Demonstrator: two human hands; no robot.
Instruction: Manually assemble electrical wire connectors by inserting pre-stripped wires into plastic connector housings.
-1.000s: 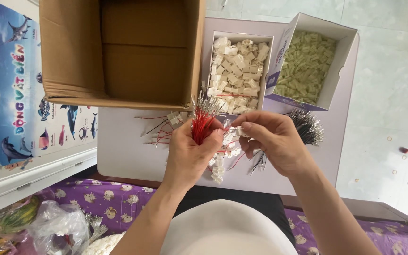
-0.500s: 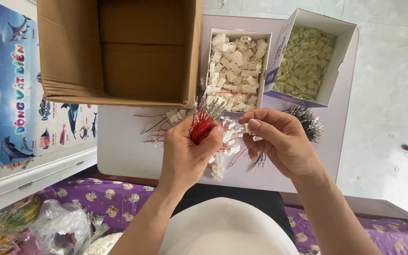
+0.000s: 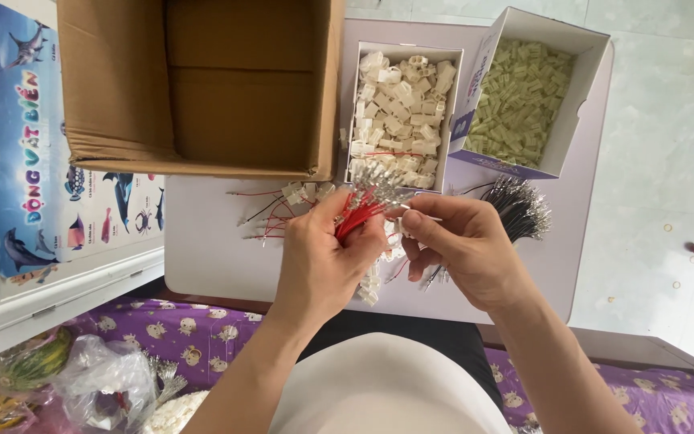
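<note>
My left hand (image 3: 321,255) grips a bundle of short red wires (image 3: 357,217) with metal tips, held upright over a white board (image 3: 218,265). My right hand (image 3: 463,249) pinches a single thin wire end next to that bundle, fingertips nearly touching the left hand. Under both hands lies a small heap of white plastic connectors (image 3: 373,277). Just beyond the hands stands an open white box of white connectors (image 3: 399,104). Finished red-wired connectors (image 3: 283,207) lie to the left of the hands.
A large open cardboard box (image 3: 202,88) sits at the back left. A tilted white box of pale green connectors (image 3: 524,100) stands back right, with a bundle of black wires (image 3: 516,207) in front of it. Purple patterned cloth (image 3: 178,329) and plastic bags (image 3: 98,386) lie near left.
Both hands have stayed over the same spot. My right hand's fingers have shifted slightly at the wire tips beside the red bundle.
</note>
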